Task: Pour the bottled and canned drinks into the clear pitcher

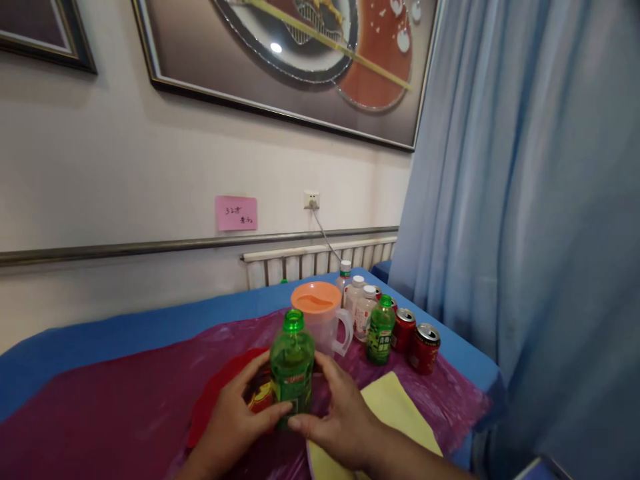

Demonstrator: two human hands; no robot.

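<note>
A green plastic bottle (292, 368) with a green cap stands upright in front of me. Both hands are wrapped round its lower part: my left hand (235, 417) from the left, my right hand (340, 417) from the right, thumbs meeting at the front near the label. Under the bottle lies a red plate (213, 400) with a printed pattern, partly hidden by my left hand. Just behind the bottle stands a clear jug (323, 320) with an orange lid and a handle on its right.
A row of drinks stands right of the jug: white bottles (361, 307), another green bottle (381, 331) and red cans (424, 347). A yellow cloth (395, 410) lies by my right wrist. Purple plastic sheet (100, 413) covers the blue table. Curtain (525, 200) at right, radiator behind.
</note>
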